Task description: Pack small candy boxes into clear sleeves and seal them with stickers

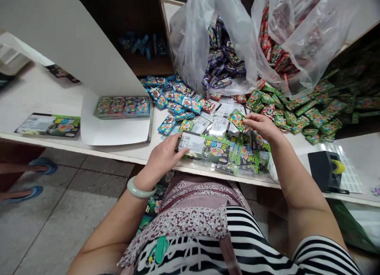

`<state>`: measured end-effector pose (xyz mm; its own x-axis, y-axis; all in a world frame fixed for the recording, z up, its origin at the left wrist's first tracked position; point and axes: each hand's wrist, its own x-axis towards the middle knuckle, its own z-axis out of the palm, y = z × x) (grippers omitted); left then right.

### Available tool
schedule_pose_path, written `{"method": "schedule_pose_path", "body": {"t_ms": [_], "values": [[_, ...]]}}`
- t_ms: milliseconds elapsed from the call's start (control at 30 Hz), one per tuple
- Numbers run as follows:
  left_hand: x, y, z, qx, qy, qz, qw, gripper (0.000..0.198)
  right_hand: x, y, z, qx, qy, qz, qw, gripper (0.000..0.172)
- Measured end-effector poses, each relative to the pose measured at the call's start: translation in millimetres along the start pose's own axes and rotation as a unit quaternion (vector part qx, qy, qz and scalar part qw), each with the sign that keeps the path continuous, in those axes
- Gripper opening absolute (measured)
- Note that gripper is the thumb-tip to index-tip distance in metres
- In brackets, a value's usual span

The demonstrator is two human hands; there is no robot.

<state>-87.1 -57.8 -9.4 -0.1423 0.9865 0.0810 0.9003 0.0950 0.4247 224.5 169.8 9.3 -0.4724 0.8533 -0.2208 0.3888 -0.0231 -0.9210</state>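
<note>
My left hand (164, 158), with a pale green bangle at the wrist, grips the left end of a flat black-and-green printed pouch (216, 151) that has a whitish label panel. Its thumb presses on top, and the fingers are hidden beneath. My right hand (263, 126) pinches a small green candy packet (236, 119) just above the pouches. More printed pouches (247, 154) lie overlapped under and beside the held one. Blue candy packets (175, 96) are heaped behind my left hand, and green candy packets (319, 108) spread to the right of my right hand.
Clear plastic bags hold purple packets (225, 65) and red packets (276, 57) at the back. At left stand a white open box (118, 134) with a row of packets and another pouch (49, 125). A tape dispenser (323, 170) sits at right. Someone's sandalled feet (41, 166) show lower left.
</note>
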Motion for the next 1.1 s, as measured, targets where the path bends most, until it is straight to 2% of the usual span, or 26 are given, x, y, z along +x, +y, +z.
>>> {"method": "schedule_pose_path", "body": {"t_ms": [67, 133, 200, 233, 267, 300, 367, 400, 467, 533, 600, 700, 800, 867, 933, 1000, 1100], "values": [[4, 7, -0.3, 0.02, 0.032, 0.04, 0.998, 0.049, -11, 3, -3, -0.026, 0.009, -0.008, 1.0, 0.037], [10, 17, 3.6, 0.023, 0.026, 0.106, 0.994, 0.056, -20, 4, 0, -0.113, 0.073, -0.05, 0.99, 0.032], [20, 28, 11.8, 0.026, -0.034, 0.178, 0.983, 0.074, -30, 1, 8, -0.26, 0.144, -0.105, 0.949, 0.024], [25, 33, 17.0, 0.031, -0.076, 0.204, 0.976, 0.083, -35, -1, 13, -0.335, 0.151, -0.121, 0.922, 0.022], [31, 36, 22.4, 0.036, -0.119, 0.217, 0.968, 0.091, -41, -3, 17, -0.392, 0.13, -0.128, 0.902, 0.022], [35, 39, 27.4, 0.04, -0.157, 0.221, 0.962, 0.095, -45, -5, 20, -0.422, 0.088, -0.127, 0.893, 0.023], [43, 41, 34.8, 0.03, -0.203, 0.223, 0.953, 0.096, -51, -6, 18, -0.403, 0.005, -0.123, 0.907, 0.03], [45, 41, 36.5, 0.019, -0.21, 0.225, 0.951, 0.095, -52, -4, 12, -0.376, -0.008, -0.129, 0.918, 0.033], [47, 39, 36.2, -0.004, -0.198, 0.23, 0.953, 0.093, -49, 1, -5, -0.344, 0.022, -0.15, 0.927, 0.036], [46, 36, 32.1, -0.026, -0.173, 0.23, 0.957, 0.095, -40, 8, -21, -0.351, 0.032, -0.177, 0.919, 0.042], [44, 33, 26.6, -0.044, -0.148, 0.222, 0.963, 0.097, -29, 13, -25, -0.366, -0.036, -0.198, 0.909, 0.059], [41, 29, 19.4, -0.051, -0.123, 0.2, 0.971, 0.099, -13, 14, -10, -0.402, -0.141, -0.196, 0.883, 0.081], [37, 24, 14.5, -0.039, -0.105, 0.183, 0.977, 0.103, -12, 8, 6, -0.429, -0.151, -0.193, 0.869, 0.075], [35, 21, 12.8, -0.038, -0.093, 0.181, 0.978, 0.105, -23, 0, 9, -0.386, -0.117, -0.23, 0.886, 0.066], [33, 19, 12.7, -0.043, -0.08, 0.186, 0.978, 0.107, -40, -11, 6, -0.321, -0.1, -0.281, 0.899, 0.064], [34, 18, 13.9, -0.05, -0.067, 0.197, 0.977, 0.107, -58, -25, 4, -0.297, -0.134, -0.316, 0.891, 0.064], [35, 20, 16.3, -0.059, -0.064, 0.212, 0.973, 0.106, -76, -44, 8, -0.336, -0.182, -0.331, 0.863, 0.063]]}}
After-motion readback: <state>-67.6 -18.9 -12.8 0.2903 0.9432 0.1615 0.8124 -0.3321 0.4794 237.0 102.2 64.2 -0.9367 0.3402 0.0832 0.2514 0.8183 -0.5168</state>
